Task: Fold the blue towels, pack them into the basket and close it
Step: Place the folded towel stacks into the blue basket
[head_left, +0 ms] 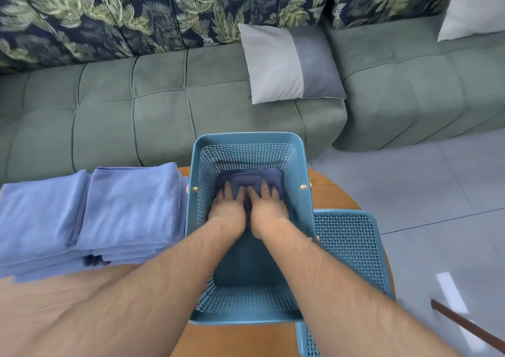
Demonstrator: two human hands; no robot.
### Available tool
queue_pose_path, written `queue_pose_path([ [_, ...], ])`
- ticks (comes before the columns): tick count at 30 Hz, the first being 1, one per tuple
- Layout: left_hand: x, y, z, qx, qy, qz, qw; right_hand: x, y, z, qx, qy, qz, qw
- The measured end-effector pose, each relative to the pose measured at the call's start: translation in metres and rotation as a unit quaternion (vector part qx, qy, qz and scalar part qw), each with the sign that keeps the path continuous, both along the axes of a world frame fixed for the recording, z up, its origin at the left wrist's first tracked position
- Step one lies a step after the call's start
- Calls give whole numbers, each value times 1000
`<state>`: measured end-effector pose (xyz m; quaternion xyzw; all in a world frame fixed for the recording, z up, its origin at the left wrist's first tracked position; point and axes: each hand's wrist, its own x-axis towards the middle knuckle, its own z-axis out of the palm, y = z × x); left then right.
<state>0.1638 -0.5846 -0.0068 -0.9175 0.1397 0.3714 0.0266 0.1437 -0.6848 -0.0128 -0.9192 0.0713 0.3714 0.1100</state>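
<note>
Both forearms reach into the basket on the table; left hand and right hand lie side by side, each grip slack, fingers flat on a folded blue towel at its bottom. Towel stacks sit just left, lid right.

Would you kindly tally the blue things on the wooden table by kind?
Blue perforated plastic basket: 1
Blue perforated plastic lid: 1
Stacks of folded blue towels: 2
Folded blue towel inside the basket: 1 visible
Total: 5
</note>
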Motion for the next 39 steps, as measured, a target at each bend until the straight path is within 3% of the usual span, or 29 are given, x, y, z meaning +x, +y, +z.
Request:
queue_pose_path([
  [4,-10,16,46,-76,-131,-85,985,-21,-1,33,15,-163,5,987],
  [7,-21,46,82,-181,-232,-118,949,-40,9,69,50,-281,-27,958],
  [10,-26,83,97,-268,-291,-97,913,-54,33,100,71,-388,-50,918],
  [14,-36,131,108,-274,-330,-23,903,-57,82,124,90,-479,-32,873],
  [16,-41,157,101,-237,-326,22,915,-51,114,127,112,-454,10,884],
  [19,-45,192,83,-169,-277,70,943,-37,158,122,124,-266,54,955],
  [21,-44,211,76,-143,-254,55,955,-24,175,117,69,-153,31,985],
  [23,-39,224,69,-123,-243,23,962,-16,187,113,34,-96,-21,995],
  [25,-33,232,67,-124,-239,2,963,-14,194,110,23,-95,-43,994],
  [29,-33,244,59,-171,-267,-8,948,-15,196,113,-9,-213,-36,976],
  [33,-38,252,55,-221,-286,14,932,-2,188,118,135,-188,-155,960],
  [39,-42,256,61,-206,-303,62,928,3,163,123,301,-138,-246,911],
])
